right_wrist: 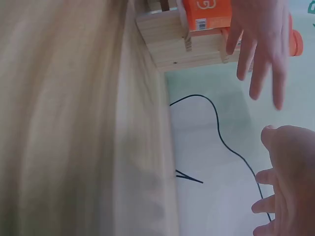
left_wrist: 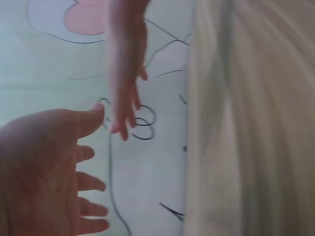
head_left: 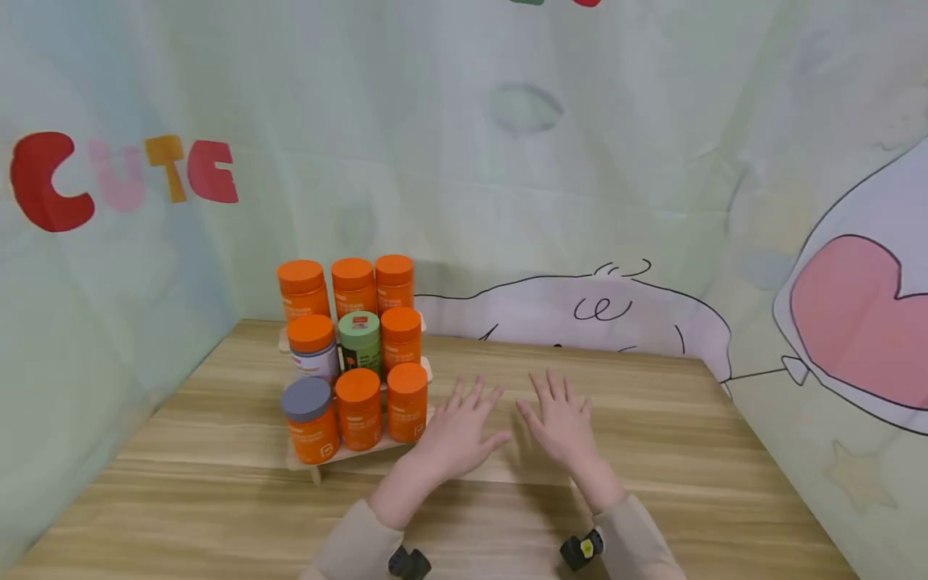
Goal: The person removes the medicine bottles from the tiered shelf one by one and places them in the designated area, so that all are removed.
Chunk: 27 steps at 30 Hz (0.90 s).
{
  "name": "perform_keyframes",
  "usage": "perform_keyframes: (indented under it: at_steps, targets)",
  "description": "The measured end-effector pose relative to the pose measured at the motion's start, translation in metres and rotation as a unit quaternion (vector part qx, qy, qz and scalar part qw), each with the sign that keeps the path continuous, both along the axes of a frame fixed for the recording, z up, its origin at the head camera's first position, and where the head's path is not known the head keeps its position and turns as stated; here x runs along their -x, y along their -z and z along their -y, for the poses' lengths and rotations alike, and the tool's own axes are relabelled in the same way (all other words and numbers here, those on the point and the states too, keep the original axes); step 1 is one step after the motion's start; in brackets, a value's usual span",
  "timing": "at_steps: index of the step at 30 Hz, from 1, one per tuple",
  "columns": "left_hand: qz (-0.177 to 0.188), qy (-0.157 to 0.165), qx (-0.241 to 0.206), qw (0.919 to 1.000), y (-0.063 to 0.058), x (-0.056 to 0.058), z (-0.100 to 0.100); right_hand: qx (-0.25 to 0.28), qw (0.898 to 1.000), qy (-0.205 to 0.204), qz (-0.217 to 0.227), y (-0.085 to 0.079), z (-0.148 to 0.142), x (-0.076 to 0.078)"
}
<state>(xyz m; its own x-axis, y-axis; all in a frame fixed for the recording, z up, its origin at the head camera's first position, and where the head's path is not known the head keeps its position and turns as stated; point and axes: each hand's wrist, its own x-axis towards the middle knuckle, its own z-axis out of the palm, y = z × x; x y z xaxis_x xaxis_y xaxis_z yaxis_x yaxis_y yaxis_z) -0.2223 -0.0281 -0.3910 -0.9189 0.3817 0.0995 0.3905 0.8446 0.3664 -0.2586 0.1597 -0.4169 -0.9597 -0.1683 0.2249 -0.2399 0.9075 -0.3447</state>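
Both hands hover over the wooden table with fingers spread and nothing in them. In the head view my left hand (head_left: 458,435) is just right of a tiered wooden rack (head_left: 355,453), nearest its front-row orange jar (head_left: 407,403). My right hand (head_left: 561,425) is a short way farther right. Rows of lidded jars stand upright on the rack. Most are orange; one orange jar has a grey lid (head_left: 306,400), a green jar (head_left: 360,342) stands mid-row, and beside it is a pale jar with an orange lid (head_left: 313,350). The left wrist view shows both hands apart, fingers extended.
The wood-grain table (head_left: 652,467) extends right of the hands and toward the front. Behind it hangs a pale printed curtain (head_left: 464,177) with cartoon drawings and letters, which also runs along both sides. Dark wrist cameras (head_left: 582,550) are strapped at the sleeves.
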Motion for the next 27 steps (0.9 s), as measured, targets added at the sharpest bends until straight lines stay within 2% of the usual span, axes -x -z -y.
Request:
perform_keyframes:
  at_steps: [4,7,9,12,15,19,22,24,27]
  targets:
    - [0.022,0.048,-0.027,0.9982,-0.022,-0.01,0.016,0.004,1.0,-0.006,-0.007,-0.009,0.005,0.005]
    - [0.054,0.101,-0.056,0.9919,-0.034,-0.014,0.033,0.015,1.0,-0.016,-0.016,-0.018,0.01,0.008]
    - [0.091,0.136,-0.082,0.9832,-0.04,-0.016,0.045,0.022,0.999,-0.024,-0.023,-0.023,0.014,0.01]
    - [0.152,0.175,-0.124,0.9649,-0.046,-0.019,0.065,0.035,0.998,-0.036,-0.038,-0.032,0.021,0.013]
    - [0.182,0.197,-0.16,0.9502,-0.049,-0.021,0.085,0.055,0.994,-0.054,-0.071,-0.041,0.028,0.016]
    - [0.178,0.218,-0.21,0.9361,-0.053,-0.024,0.109,0.087,0.985,-0.082,-0.122,-0.053,0.038,0.022]
    - [0.169,0.229,-0.254,0.9245,-0.056,-0.029,0.127,0.117,0.978,-0.103,-0.138,-0.063,0.047,0.025]
    - [0.155,0.225,-0.277,0.9212,-0.059,-0.033,0.14,0.139,0.973,-0.118,-0.139,-0.07,0.053,0.028]
    - [0.132,0.199,-0.309,0.9206,-0.064,-0.041,0.159,0.163,0.967,-0.138,-0.139,-0.079,0.062,0.033]
